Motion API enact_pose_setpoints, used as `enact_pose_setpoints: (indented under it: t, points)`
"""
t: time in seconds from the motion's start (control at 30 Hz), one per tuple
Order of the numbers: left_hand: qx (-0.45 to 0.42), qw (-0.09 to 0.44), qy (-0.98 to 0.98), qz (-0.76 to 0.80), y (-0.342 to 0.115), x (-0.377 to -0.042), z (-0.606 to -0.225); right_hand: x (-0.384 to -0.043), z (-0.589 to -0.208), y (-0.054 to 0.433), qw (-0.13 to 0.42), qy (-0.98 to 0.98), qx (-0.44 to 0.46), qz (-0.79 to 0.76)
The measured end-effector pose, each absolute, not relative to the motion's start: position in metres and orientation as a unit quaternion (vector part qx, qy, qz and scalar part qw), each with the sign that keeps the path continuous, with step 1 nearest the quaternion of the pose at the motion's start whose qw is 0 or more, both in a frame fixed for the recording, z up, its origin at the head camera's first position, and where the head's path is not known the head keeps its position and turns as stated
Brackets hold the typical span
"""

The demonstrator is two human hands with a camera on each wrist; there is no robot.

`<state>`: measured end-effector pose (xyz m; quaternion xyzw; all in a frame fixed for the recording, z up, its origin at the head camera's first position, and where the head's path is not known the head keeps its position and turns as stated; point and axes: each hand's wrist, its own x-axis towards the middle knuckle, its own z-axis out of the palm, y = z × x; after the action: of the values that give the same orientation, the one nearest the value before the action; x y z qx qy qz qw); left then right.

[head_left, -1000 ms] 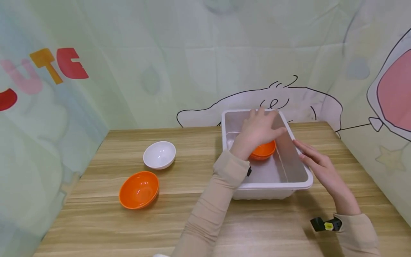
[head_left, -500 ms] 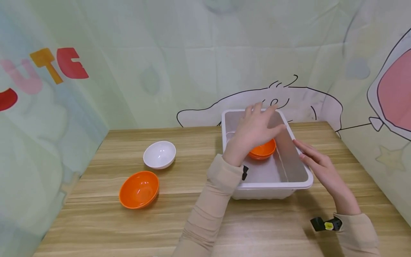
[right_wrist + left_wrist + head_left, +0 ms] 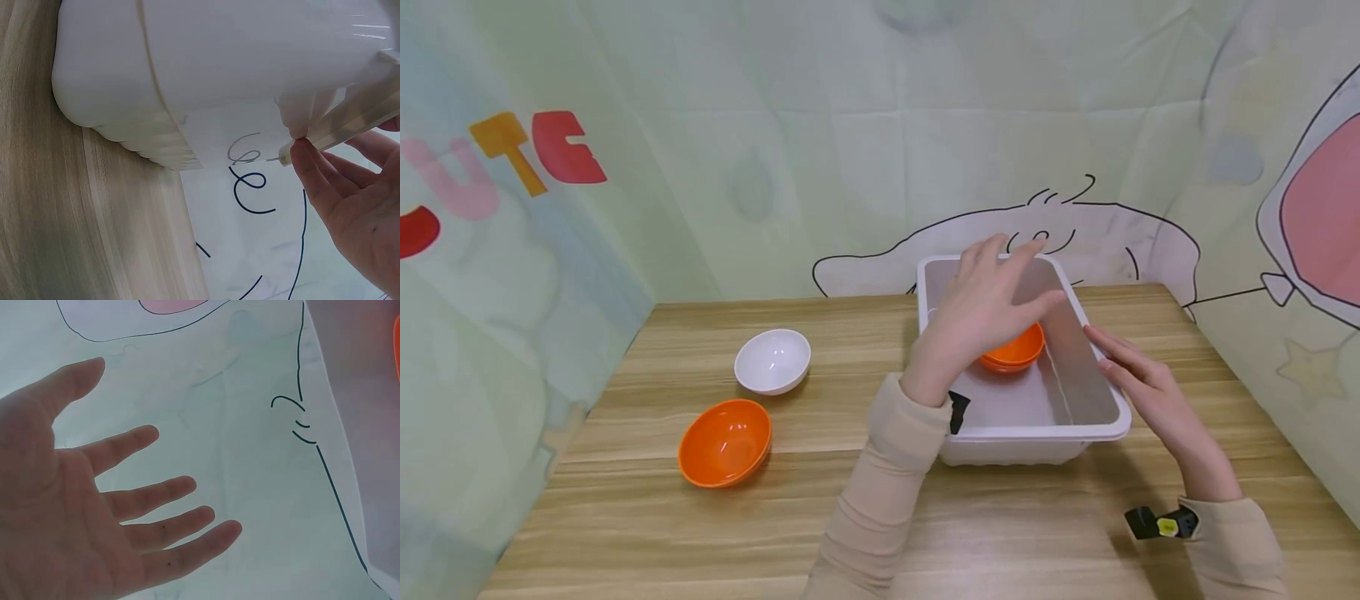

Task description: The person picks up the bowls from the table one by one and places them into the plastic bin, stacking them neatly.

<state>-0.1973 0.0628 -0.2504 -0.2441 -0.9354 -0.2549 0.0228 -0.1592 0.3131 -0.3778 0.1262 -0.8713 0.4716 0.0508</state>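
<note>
My left hand [image 3: 973,312] is raised over a pale grey plastic bin [image 3: 1030,432], palm down. Its fingers are spread and hold nothing, as the left wrist view also shows. Below it, inside the bin, sit orange bowls [image 3: 1017,350] that look nested, partly covered by the hand. My right hand [image 3: 1138,387] touches the bin's right rim from outside. In the right wrist view its nearly straight fingertips [image 3: 302,150] meet the bin just under the rim. Left of the bin, a white bowl [image 3: 772,362] and an orange bowl [image 3: 726,443] stand upright on the table.
The wooden table [image 3: 820,517] ends at a printed cloth backdrop [image 3: 760,150] close behind the bin. More cloth hangs on the left and right sides. Bare tabletop lies between the two loose bowls and the bin.
My left hand has drawn back left and upward from over the bowls in the bin, baring more of the bin's inside. My right hand and the loose bowls stay in place.
</note>
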Motion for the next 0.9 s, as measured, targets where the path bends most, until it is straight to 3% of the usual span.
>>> enact_pose_setpoints:
  t: [0.6, 0.9]
  points:
    - [-0.230, 0.086, -0.933, -0.262, 0.031, -0.170, -0.260, -0.160, -0.377, 0.312, 0.042, -0.871, 0.111, 0.476]
    - [-0.205, 0.091, -0.940, -0.257, 0.018, -0.163, -0.267, -0.160, -0.377, 0.312, 0.035, -0.859, 0.112, 0.498]
